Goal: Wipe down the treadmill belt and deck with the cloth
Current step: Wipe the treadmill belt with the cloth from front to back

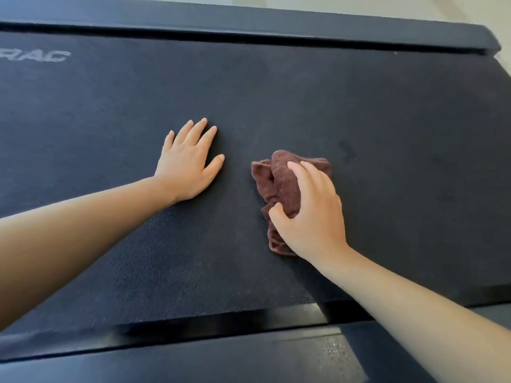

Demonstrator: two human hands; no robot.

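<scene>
The dark textured treadmill belt (pixel 387 128) fills most of the view. A crumpled brown cloth (pixel 279 181) lies on it right of centre. My right hand (pixel 309 214) presses down on the cloth, fingers curled around its bunched folds. My left hand (pixel 188 161) rests flat on the belt to the left of the cloth, fingers spread, holding nothing. A gap of bare belt separates the two hands. The deck's smooth dark side rails run along the far edge (pixel 276 20) and the near edge (pixel 193 363) of the belt.
Pale lettering (pixel 36 55) is printed on the belt at the far left. A pale floor or wall (pixel 414 6) shows beyond the far rail. The far rail ends in a corner (pixel 492 42) at the upper right.
</scene>
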